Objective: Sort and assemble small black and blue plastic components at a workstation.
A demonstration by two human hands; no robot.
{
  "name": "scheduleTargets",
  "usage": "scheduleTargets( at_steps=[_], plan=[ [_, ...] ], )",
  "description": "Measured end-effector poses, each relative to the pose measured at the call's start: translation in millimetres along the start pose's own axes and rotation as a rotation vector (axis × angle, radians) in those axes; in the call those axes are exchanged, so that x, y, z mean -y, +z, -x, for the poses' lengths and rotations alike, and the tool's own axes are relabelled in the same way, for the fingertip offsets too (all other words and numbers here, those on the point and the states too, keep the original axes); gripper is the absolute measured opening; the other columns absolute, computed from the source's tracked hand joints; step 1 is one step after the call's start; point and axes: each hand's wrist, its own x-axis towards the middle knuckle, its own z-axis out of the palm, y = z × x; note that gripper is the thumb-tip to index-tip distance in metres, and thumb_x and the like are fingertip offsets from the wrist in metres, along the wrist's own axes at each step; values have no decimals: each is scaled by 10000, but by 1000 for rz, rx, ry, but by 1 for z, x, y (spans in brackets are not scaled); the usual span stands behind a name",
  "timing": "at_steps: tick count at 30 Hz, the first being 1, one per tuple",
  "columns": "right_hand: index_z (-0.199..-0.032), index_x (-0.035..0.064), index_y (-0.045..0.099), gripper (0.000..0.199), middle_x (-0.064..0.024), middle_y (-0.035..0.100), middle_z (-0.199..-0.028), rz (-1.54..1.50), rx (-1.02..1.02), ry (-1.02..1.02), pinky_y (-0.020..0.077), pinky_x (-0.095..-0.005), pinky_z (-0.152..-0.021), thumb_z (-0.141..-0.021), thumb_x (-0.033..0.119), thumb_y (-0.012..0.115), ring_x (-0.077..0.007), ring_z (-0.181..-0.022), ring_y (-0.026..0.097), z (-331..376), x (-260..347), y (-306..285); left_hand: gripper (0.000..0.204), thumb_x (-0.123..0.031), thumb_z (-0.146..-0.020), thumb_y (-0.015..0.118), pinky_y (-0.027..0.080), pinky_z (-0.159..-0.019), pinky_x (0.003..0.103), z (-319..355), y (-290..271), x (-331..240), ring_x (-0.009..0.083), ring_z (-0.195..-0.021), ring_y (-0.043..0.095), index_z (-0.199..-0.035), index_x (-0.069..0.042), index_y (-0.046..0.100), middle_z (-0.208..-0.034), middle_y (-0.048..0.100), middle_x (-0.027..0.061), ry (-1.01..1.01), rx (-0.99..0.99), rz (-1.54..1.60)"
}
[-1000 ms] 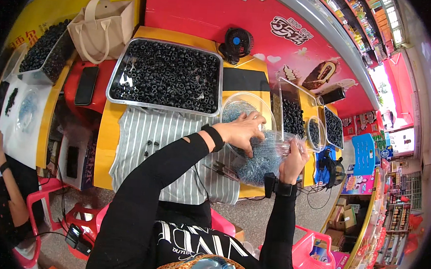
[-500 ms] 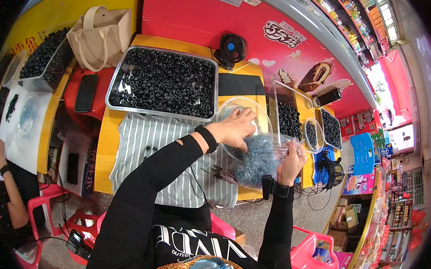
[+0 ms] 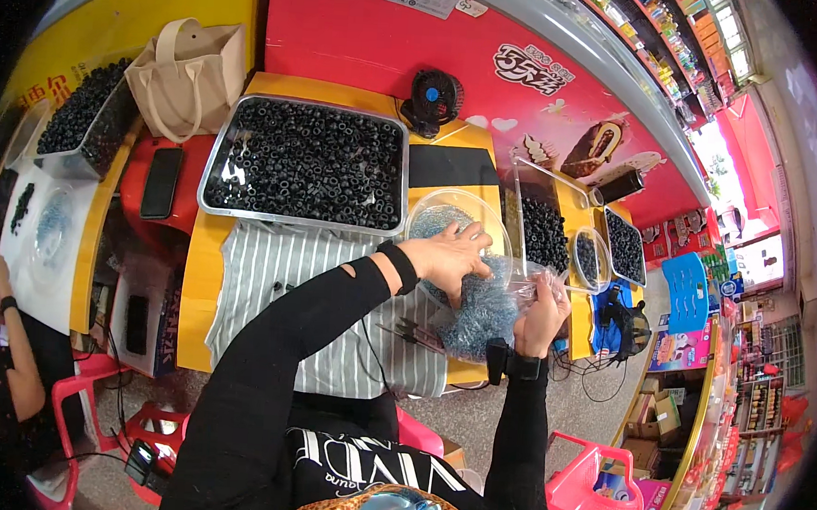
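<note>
My right hand point(image 3: 542, 312) pinches the gathered clear edge of a plastic bag point(image 3: 474, 324) filled with small blue-grey, shiny pieces, too fine to make out singly. My left hand point(image 3: 447, 260) has its fingers apart over the bag's left side, the thumb pointing down against it. Beneath and behind this hand is a round clear bowl point(image 3: 459, 194) with similar blue-grey pieces inside. The bag leans over the bowl's near right side, and my hand hides part of the rim. Slender hand tools point(image 3: 411, 334) lie on a striped cloth point(image 3: 327, 358) near the bag.
A large clear tray point(image 3: 298, 218) of black rings stands behind the cloth, a small black fan point(image 3: 434, 98) beyond it. More containers of black parts point(image 3: 626, 245) stand at the right. A beige bag point(image 3: 194, 83) and phone point(image 3: 161, 184) are left; another person's arm point(image 3: 19, 343) is far left.
My right hand has shifted slightly left and down with the bag's edge. My left hand has moved a little down, its fingers more spread and its thumb lower against the bag.
</note>
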Motion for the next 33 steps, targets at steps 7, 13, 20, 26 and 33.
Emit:
scheduleTargets(
  at_steps=[7, 13, 20, 26, 33],
  plan=[
    [-841, -39, 638, 97, -24, 629, -789, -41, -15, -41, 447, -218, -639, -890, -55, 556, -82, -674, 557, 2, 1, 2, 537, -347, -558, 844, 263, -1033, 612, 9, -3, 4, 356, -1313, 287, -1024, -118, 705, -1271, 421, 148, 62, -114, 24],
    [-826, -32, 635, 87, -16, 616, -765, -5, -37, -45, 443, -225, -608, -886, -49, 574, -78, -651, 547, 2, 0, 0, 485, -383, -595, 825, 293, -1012, 565, 13, 7, 10, 325, -1255, 340, -927, -66, 671, -1205, 438, 134, 68, -199, 38],
    [-783, -10, 640, 121, 14, 585, -683, 3, -71, -26, 340, -207, -514, -888, -30, 583, -35, -546, 449, 2, -1, 1, 520, -416, -579, 830, 341, -979, 490, 15, 0, 18, 332, -1185, 379, -846, -31, 606, -1159, 457, 138, 57, -267, 24],
    [-783, 2, 645, 117, 18, 586, -679, -15, -98, -18, 312, -204, -494, -882, -24, 589, -27, -533, 432, 4, 0, 3, 395, -297, -611, 824, 350, -992, 488, 18, -5, 19, 345, -1222, 374, -813, -40, 603, -1218, 466, 147, -14, -400, 72],
    [-838, -19, 652, 96, -9, 623, -734, -31, -89, -3, 372, -208, -520, -892, -28, 573, -49, -564, 487, 4, -4, 4, 470, -128, -619, 747, 273, -1079, 586, 16, -6, 9, 372, -1362, 281, -1072, -240, 695, -1400, 385, 156, 85, -249, 7]
  ],
)
